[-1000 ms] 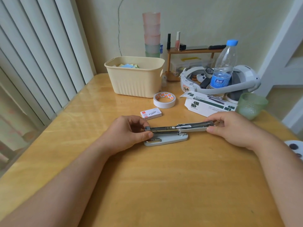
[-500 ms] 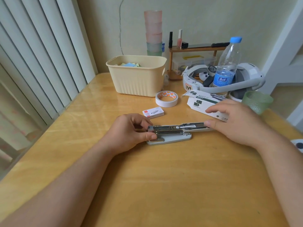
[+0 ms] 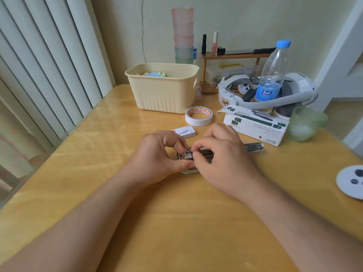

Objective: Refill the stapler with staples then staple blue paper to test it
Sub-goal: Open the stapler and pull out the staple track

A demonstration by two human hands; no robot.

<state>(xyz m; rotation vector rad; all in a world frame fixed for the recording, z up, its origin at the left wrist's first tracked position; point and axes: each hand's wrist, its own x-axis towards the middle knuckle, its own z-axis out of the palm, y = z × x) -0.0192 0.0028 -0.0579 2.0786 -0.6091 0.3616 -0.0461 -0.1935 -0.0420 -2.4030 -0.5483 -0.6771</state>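
Note:
The stapler (image 3: 253, 147) lies opened flat on the wooden table (image 3: 176, 222), its metal top arm sticking out to the right past my right hand. My left hand (image 3: 157, 156) grips the stapler's left end between thumb and fingers. My right hand (image 3: 220, 156) has its thumb and forefinger pinched on the magazine right beside the left fingertips; whether staples sit between them is hidden. A small white staple box (image 3: 184, 132) lies just behind my left hand. Blue paper (image 3: 154, 74) shows inside the cream basket (image 3: 163, 95).
A tape roll (image 3: 198, 116) and a white-and-green carton (image 3: 255, 124) sit behind the hands. A water bottle (image 3: 273, 75), a white headset (image 3: 294, 93), a green cup (image 3: 306, 123), stacked cups (image 3: 183, 36) and a small shelf (image 3: 235, 55) crowd the back. A white disc (image 3: 351, 181) lies at the right edge.
My right hand has left the far right end of the stapler's open arm and moved left to the magazine, meeting my left hand's fingertips. The left hand kept its hold.

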